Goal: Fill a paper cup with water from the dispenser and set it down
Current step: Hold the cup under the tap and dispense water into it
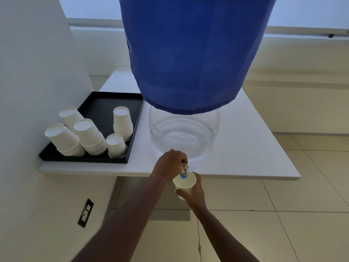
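Observation:
A clear water dispenser (pixel 184 133) under a blue cloth cover (pixel 190 53) stands on a white counter (pixel 251 148). Its white tap with a blue spout (pixel 183 173) juts over the counter's front edge. My left hand (pixel 170 164) is closed on the tap's lever. My right hand (pixel 194 195) grips a white paper cup (pixel 186 185) from below and holds it upright just under the spout, out past the counter edge. I cannot tell how much water is in the cup.
A black tray (pixel 102 104) at the counter's left holds several stacks of upturned white paper cups (pixel 90 137). A white wall with a black socket (pixel 86 212) rises on the left. Beige tiled floor (pixel 283 224) lies below.

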Available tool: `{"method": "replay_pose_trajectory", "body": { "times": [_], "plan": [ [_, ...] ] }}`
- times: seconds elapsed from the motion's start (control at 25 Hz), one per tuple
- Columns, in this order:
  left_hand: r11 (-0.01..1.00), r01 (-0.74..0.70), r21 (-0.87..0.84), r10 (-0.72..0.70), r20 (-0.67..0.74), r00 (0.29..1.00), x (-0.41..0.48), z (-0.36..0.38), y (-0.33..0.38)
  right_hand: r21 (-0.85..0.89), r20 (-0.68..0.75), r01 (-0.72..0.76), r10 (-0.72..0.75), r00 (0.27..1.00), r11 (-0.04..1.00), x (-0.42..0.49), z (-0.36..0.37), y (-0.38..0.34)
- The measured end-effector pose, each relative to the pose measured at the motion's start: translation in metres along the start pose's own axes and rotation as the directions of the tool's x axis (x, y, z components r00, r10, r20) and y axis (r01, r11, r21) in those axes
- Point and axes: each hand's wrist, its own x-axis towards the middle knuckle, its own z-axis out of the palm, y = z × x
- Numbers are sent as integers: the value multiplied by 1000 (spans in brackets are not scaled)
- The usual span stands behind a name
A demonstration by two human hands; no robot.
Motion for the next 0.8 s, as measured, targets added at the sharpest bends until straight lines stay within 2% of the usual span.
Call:
{"method": "replay_pose_trajectory", "body": {
  "times": [0.8],
  "plan": [
    [998,59,-31,-60,-12,998,0,3,2,19,-28,20,-19,999,1000,3,7,11]
  ]
}}
